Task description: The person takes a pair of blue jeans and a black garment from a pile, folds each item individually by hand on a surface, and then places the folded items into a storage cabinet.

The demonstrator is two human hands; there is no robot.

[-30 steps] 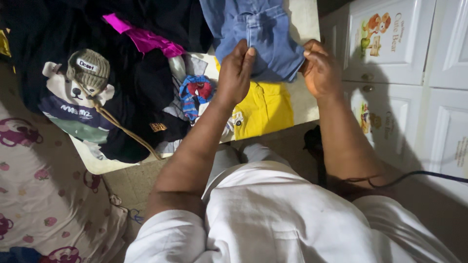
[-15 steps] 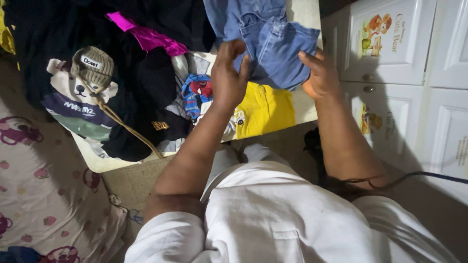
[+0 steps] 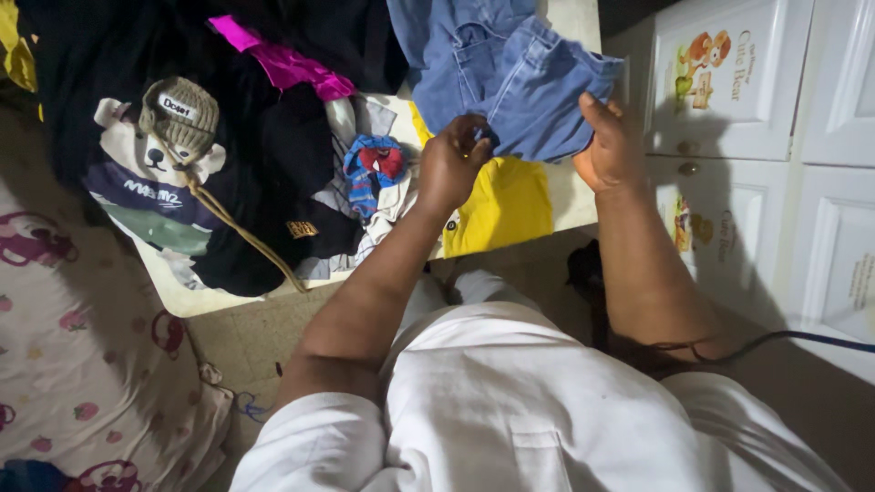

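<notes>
White cabinet doors [image 3: 775, 118] with cartoon pictures on them close off the right side of the room, and a pale low table [image 3: 570, 23] covered in clothes fills the top of the head view. Over that table the person has both hands on a pair of blue jeans [image 3: 510, 73], folded over on itself at the far right end of the pile. Their left hand [image 3: 451, 164] pinches the lower edge of the denim, fingers curled tight around the cloth, while the right hand [image 3: 611, 146] holds the opposite edge, thumb up on top and the fingers tucked behind the fabric, so I can't quite tell how far they wrap. Just under the jeans lies a yellow garment [image 3: 501, 200], touching them and hanging a little over the near edge of the table. Left of the left hand sits a small blue and red piece of clothing [image 3: 374, 169], and beyond it a big heap of black clothes [image 3: 273, 137] with a bright pink garment [image 3: 278, 59] on top. Further left there's a black shirt printed with a bear in a knitted cap [image 3: 159, 164]. A patterned pink and white bedsheet [image 3: 64, 346] covers the lower left corner, and a dark cable [image 3: 802, 335] runs along the floor at the right.
</notes>
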